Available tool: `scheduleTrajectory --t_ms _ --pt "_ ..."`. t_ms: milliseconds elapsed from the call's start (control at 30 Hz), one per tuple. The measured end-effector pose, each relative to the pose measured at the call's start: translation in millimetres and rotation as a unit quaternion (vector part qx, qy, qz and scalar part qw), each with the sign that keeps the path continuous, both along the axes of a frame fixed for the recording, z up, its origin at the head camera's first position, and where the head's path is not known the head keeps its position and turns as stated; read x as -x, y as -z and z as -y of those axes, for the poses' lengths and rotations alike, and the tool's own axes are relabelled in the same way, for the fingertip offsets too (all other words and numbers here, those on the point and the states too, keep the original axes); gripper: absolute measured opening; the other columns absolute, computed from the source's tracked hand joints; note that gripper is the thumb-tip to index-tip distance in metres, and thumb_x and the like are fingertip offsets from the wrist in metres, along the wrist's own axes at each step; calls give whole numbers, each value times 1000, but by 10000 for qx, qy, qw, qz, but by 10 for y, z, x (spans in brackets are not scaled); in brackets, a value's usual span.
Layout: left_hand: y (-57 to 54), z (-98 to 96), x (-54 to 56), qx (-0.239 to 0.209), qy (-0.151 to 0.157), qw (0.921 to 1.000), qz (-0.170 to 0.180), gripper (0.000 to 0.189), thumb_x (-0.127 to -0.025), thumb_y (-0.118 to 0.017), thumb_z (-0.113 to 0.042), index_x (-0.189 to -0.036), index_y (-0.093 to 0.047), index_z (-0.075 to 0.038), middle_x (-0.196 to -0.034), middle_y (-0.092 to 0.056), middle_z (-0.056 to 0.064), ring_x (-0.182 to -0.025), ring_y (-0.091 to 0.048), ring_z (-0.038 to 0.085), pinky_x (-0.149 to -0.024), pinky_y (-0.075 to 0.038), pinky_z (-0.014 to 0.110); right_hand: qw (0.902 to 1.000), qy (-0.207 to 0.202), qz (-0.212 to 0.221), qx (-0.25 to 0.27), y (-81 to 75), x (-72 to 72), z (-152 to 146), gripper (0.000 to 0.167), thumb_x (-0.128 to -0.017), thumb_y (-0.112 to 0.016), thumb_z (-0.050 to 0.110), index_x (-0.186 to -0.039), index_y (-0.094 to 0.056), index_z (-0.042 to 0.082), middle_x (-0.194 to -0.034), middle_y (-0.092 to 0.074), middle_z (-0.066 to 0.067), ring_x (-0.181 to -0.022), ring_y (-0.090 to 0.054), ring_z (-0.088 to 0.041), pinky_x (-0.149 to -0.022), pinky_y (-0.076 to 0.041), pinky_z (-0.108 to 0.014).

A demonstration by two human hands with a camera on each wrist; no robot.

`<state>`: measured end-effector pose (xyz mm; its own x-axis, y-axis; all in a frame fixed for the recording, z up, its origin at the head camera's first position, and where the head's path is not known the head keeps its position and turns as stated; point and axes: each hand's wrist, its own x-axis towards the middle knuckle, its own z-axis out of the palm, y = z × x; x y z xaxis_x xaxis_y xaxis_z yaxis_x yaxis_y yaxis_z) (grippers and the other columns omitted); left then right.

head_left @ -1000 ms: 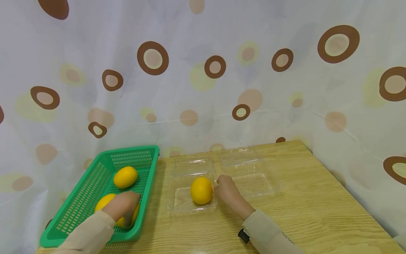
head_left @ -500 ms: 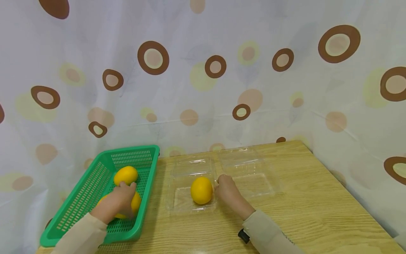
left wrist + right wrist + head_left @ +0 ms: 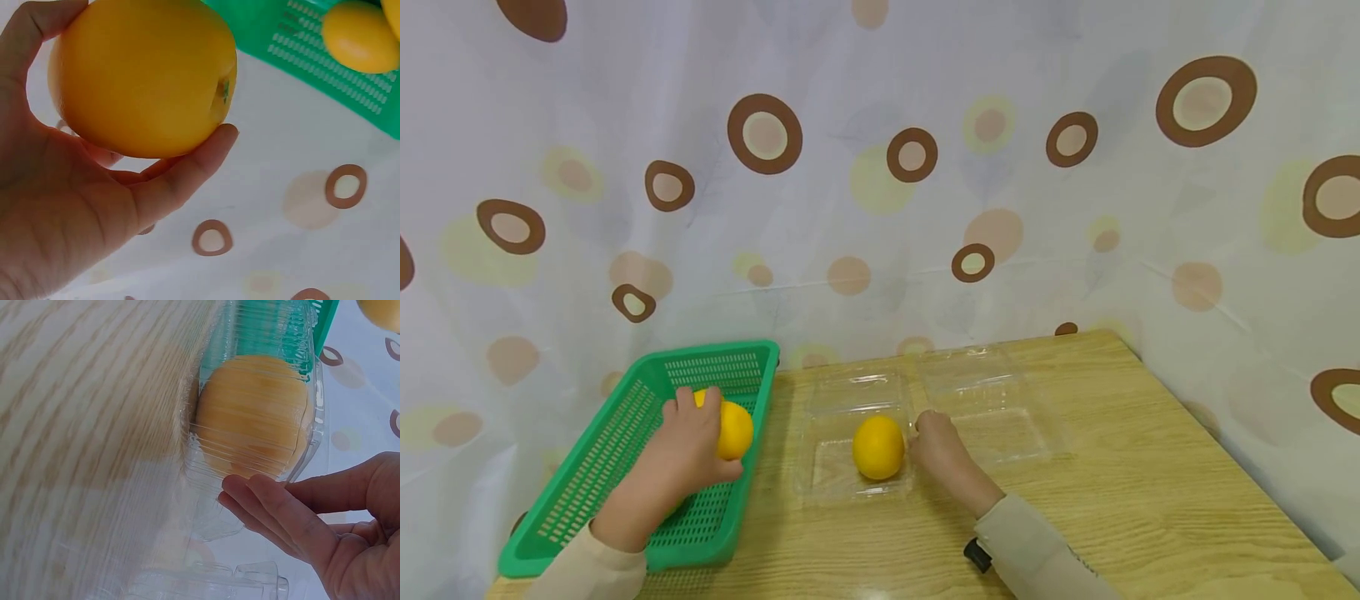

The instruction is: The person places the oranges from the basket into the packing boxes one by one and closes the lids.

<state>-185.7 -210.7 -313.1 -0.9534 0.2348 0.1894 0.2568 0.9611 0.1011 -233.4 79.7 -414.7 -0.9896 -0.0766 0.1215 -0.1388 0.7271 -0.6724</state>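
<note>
My left hand [image 3: 673, 458] holds an orange [image 3: 736, 431] above the green basket [image 3: 741, 512]. In the left wrist view, thumb and fingers are wrapped round this orange [image 3: 144, 81], its green stem spot facing right. Another orange [image 3: 700, 397] shows partly behind the hand; part of the basket floor is hidden by the arm. A second orange [image 3: 877, 447] sits in the left clear plastic container [image 3: 827, 483], against its right side. My right hand [image 3: 943, 454] pinches that container's right rim; in the right wrist view the fingers [image 3: 294, 515] lie on the outer wall.
Another clear plastic container [image 3: 1000, 437], lid raised, stands on the wooden table [image 3: 1135, 483] just right of the first. A patterned curtain [image 3: 850, 208] hangs behind the table and along its right side. The basket's tall rim lies between the held orange and the containers.
My left hand has gone from reaching down among the oranges in the basket to gripping one and lifting it up and to the right. The right hand stays at the container's rim.
</note>
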Motion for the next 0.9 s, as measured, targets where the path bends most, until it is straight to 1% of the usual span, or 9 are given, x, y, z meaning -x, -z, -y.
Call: scheduleTrajectory --t_ms 167,233,300,400,467,567,733,800,900 --pt "-46 -222 -105 91 131 9975 -690 66 -62 -77 -22 -106 -43 12 -92 -40 29 -74 -42 36 -59 -45 41 10000 -12 49 5 -10 -1 3 20 -78 -58 -12 -60 -52 -4 -58 -39 -4 -51 -35 -16 -45 -25 -22" --pt "-48 -326 -148 96 171 9961 -857 63 -62 -77 -24 -102 -43 11 -90 -41 26 -73 -41 34 -62 -42 41 9999 -3 107 7 -14 -3 3 19 -78 -58 -12 -61 -53 -4 -58 -39 -4 -51 -35 -16 -45 -25 -21" --pt "-53 -440 -204 -38 157 9963 -847 62 -63 -76 -25 -101 -43 11 -90 -41 24 -73 -39 32 -64 -41 40 9999 0 143 -1 -15 -7 2 18 -78 -58 -11 -62 -54 -5 -58 -39 -4 -51 -35 -15 -45 -25 -21" --pt "-46 -623 -286 -446 55 9970 -631 63 -65 -77 -25 -105 -42 10 -93 -40 22 -74 -39 31 -66 -44 39 9998 -15 199 15 -21 -13 2 16 -81 -59 -10 -65 -57 -8 -58 -39 -3 -50 -35 -14 -44 -26 -20" --pt "-24 -744 -327 -731 -12 9961 -487 65 -66 -77 -25 -108 -42 9 -94 -40 20 -74 -40 30 -63 -46 37 9998 -23 205 34 -20 -17 1 15 -82 -60 -10 -67 -58 -9 -58 -41 -4 -50 -36 -14 -44 -27 -19" --pt "42 -898 -354 -1093 -4 9931 -435 67 -68 -77 -26 -113 -42 9 -96 -41 20 -74 -43 29 -60 -48 37 9998 -1 194 47 -17 -13 4 14 -82 -60 -10 -67 -58 -9 -59 -41 -5 -50 -36 -14 -44 -27 -20" --pt "220 -1068 -282 -1351 136 9897 -457 71 -73 -76 -26 -122 -39 11 -94 -43 25 -71 -48 29 -59 -50 37 9998 7 203 81 2 12 12 13 -82 -61 -8 -70 -59 -10 -60 -43 -6 -50 -36 -15 -44 -27 -21" --pt "291 -1119 -216 -1297 138 9906 -401 73 -75 -75 -27 -123 -38 14 -92 -46 27 -71 -50 31 -60 -51 39 9998 -6 196 105 7 17 11 14 -82 -62 -8 -69 -59 -10 -59 -42 -5 -51 -36 -15 -45 -27 -21" --pt "376 -1183 -91 -1139 11 9932 -223 74 -79 -72 -31 -125 -38 17 -88 -52 31 -74 -54 35 -66 -52 42 9998 -3 141 111 15 18 7 17 -81 -61 -7 -65 -55 -6 -58 -40 -4 -51 -35 -15 -45 -27 -22"
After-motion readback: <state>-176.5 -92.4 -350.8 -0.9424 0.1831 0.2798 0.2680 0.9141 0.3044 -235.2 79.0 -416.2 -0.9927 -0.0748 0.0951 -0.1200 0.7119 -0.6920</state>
